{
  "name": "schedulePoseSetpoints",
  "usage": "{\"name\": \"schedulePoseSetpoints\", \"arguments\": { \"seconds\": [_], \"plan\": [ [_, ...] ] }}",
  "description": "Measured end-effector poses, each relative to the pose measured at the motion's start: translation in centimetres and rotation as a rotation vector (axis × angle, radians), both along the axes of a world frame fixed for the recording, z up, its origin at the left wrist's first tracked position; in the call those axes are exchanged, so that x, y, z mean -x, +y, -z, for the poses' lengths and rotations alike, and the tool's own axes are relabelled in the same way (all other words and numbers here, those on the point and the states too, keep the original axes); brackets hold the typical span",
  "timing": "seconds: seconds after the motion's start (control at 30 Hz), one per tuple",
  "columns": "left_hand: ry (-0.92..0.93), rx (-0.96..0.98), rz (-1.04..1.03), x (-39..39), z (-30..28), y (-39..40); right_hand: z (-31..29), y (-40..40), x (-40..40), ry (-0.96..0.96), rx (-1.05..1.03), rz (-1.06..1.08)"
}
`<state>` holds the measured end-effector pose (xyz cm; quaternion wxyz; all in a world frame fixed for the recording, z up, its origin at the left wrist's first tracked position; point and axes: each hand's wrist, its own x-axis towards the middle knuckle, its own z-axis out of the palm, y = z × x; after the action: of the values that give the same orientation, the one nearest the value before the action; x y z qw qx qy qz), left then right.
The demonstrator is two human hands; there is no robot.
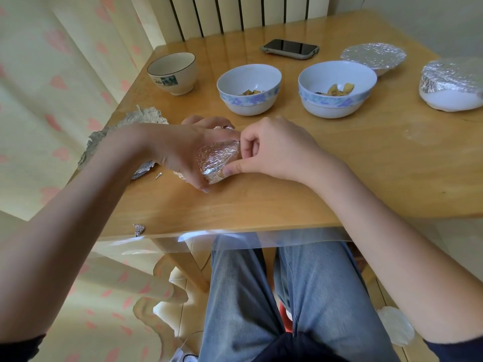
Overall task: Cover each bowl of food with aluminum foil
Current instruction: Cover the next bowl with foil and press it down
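Observation:
Near the table's front left, my left hand (183,150) grips a crumpled piece of aluminum foil (214,159) from above. My right hand (271,150) pinches the foil's right edge between thumb and curled fingers. Behind the hands stand two uncovered white bowls with blue flower bands, the left bowl (249,100) and the right bowl (337,100), each holding some yellowish food. Two foil-covered bowls sit at the back right: a far one (373,57) and a nearer one (449,84) by the right edge.
A cream bowl (172,74) stands at the back left. A dark phone (290,49) lies at the back. Foil scraps (141,171) and torn grey paper (146,117) lie along the table's left edge; a small foil bit (138,229) sits at the front edge.

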<state>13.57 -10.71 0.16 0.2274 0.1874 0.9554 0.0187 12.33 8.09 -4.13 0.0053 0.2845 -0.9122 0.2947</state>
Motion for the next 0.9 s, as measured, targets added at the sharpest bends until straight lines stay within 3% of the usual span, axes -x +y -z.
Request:
{"name": "schedulePoseSetpoints", "arguments": {
  "seconds": [0.23,0.33,0.53,0.7,0.9],
  "plan": [
    [0.019,0.006,-0.033,-0.1,-0.1,0.2,0.1,-0.6,0.4,0.104,-0.073,0.018],
    [0.077,0.039,-0.139,-0.3,0.5,0.2,0.4,0.0,0.8,0.15,-0.088,0.024],
    [0.049,0.036,-0.251,-1.4,0.7,-0.3,1.1,1.0,-0.8,0.073,-0.106,-0.011],
    [0.002,0.012,-0.012,-0.6,-0.9,-1.2,2.1,-0.7,-2.3,0.133,-0.151,0.027],
    [-0.011,-0.13,0.068,0.2,-0.5,-1.1,2.2,-1.9,-2.2,0.181,-0.074,0.048]
  ]
}}
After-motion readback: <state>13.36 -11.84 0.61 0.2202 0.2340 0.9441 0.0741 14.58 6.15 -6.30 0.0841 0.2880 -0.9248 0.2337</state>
